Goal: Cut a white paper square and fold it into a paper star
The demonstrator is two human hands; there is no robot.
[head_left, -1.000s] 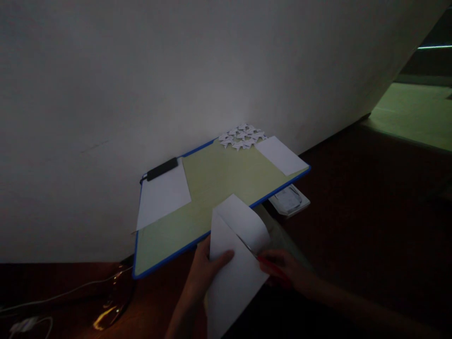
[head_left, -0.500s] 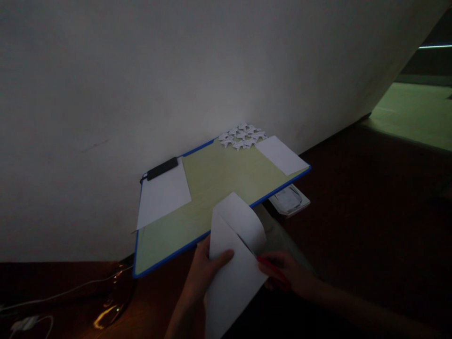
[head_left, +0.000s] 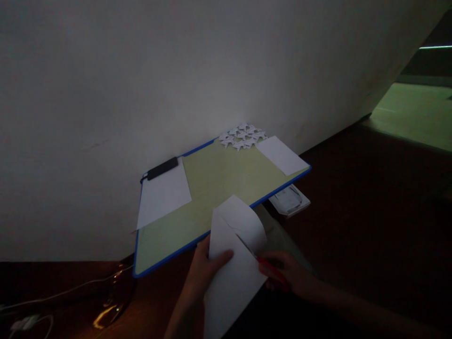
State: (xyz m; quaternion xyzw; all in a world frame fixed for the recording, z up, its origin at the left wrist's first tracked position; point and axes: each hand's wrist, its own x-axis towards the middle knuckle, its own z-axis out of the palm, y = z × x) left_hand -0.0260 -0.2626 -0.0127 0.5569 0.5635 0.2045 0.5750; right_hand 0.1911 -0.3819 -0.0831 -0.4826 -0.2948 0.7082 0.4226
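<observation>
My left hand grips a white sheet of paper by its left edge, thumb on top. The sheet's upper part curls away along a cut. My right hand is closed on red-handled scissors, whose blades sit in the cut at the paper's right side. Both hands hover just in front of the near edge of a yellow-green board with a blue rim.
On the board lie a white sheet at the left, a smaller white sheet at the right, several folded paper shapes at the back and a black device. A clear container sits under the right corner. Cables trail left.
The scissors have worked slightly further into the paper and the curled upper flap has shifted a little. Both hands stay in nearly the same place.
</observation>
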